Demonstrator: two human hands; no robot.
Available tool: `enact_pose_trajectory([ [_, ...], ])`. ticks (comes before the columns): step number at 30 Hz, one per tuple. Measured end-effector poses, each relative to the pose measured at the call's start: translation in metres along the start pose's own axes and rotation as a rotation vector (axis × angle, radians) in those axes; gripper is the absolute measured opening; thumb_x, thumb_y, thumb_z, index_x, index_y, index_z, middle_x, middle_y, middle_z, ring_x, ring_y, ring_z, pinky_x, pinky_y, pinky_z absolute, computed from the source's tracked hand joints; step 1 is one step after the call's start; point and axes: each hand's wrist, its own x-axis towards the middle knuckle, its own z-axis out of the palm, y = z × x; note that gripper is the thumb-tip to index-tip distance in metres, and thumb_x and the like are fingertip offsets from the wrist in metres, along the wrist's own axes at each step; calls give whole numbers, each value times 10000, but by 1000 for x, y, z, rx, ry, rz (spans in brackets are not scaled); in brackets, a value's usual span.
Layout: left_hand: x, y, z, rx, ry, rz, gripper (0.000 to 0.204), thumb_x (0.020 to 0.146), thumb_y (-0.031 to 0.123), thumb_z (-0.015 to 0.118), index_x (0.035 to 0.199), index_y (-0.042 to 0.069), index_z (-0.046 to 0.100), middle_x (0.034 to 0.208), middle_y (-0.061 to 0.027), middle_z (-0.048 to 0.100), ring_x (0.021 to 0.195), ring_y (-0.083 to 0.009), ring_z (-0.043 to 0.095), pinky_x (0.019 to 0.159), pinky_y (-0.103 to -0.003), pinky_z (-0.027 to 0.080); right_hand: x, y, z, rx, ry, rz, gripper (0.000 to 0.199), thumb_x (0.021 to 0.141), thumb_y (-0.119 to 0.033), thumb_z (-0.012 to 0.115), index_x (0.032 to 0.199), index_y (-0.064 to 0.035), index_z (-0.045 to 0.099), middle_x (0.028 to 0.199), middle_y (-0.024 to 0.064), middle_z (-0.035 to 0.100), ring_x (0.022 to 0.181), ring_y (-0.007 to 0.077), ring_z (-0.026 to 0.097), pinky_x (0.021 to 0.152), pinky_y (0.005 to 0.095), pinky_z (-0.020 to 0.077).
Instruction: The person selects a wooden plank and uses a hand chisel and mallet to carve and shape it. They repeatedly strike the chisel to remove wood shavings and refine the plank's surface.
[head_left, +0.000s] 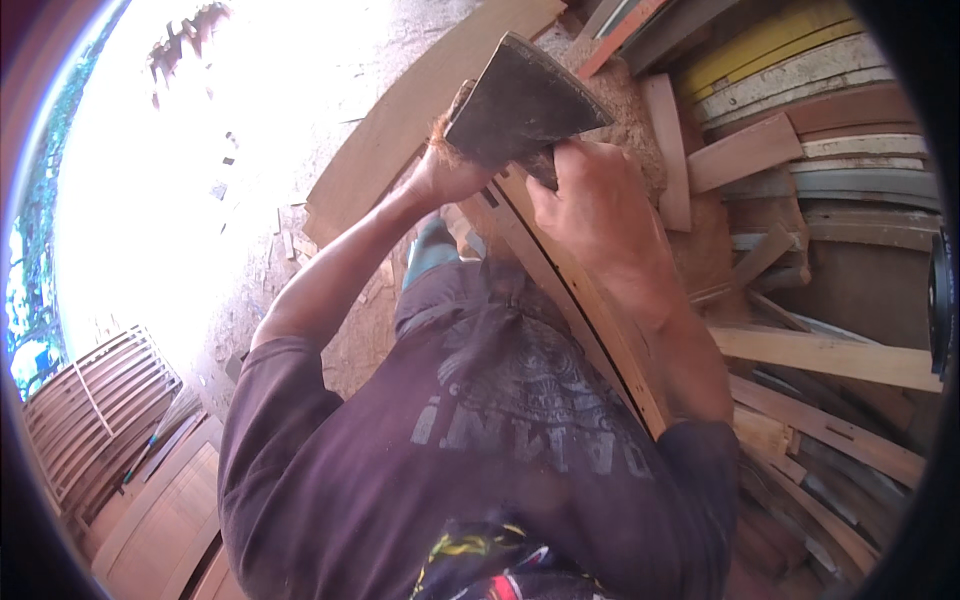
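Above the work hangs a dark, flat, trapezoid-shaped tool (pixel 525 105) with worn edges; its exact kind is unclear. My right hand (pixel 605 205) is closed around a dark grip at its lower edge. My left hand (pixel 455 180) is at the tool's lower left side, its fingers hidden behind it. Reddish-brown fibres or shavings (pixel 445 138) stick out there. Below my hands a long wooden beam (pixel 545 260) slants toward my right elbow, with a dark slot near its far end and a dark groove along it.
To the right, planks and boards (pixel 825 350) lie in a crowded heap, with stacked painted boards (pixel 820 80) behind. A broad plywood sheet (pixel 390 130) lies ahead to the left. Slatted wooden work (pixel 105 410) and a panel (pixel 165 500) stand at lower left. Scraps litter the floor.
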Motion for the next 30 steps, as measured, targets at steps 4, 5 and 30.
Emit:
enact_pose_trajectory([
  [4,-10,-2,-3,-146,-91,-95,380,968,256,674,1314,100,696,1294,-141,698,1171,-344,670,978,-444,560,5,-20,-27,156,180,-49,195,876,-177,779,839,-17,676,800,194,707,751,410,727,708,504,600],
  [5,-8,0,-6,-129,-159,-149,401,971,266,667,1338,107,686,1335,-146,681,1210,-350,655,1007,-449,549,2,-28,-30,230,254,-42,199,881,-182,773,825,-18,675,790,191,707,742,409,726,704,505,601],
  [30,23,16,6,-301,-84,-248,252,937,277,770,947,44,675,855,-51,663,775,-224,631,697,-404,523,-20,-12,-38,476,397,212,317,870,-269,855,965,17,757,772,109,771,755,286,778,726,337,592],
])
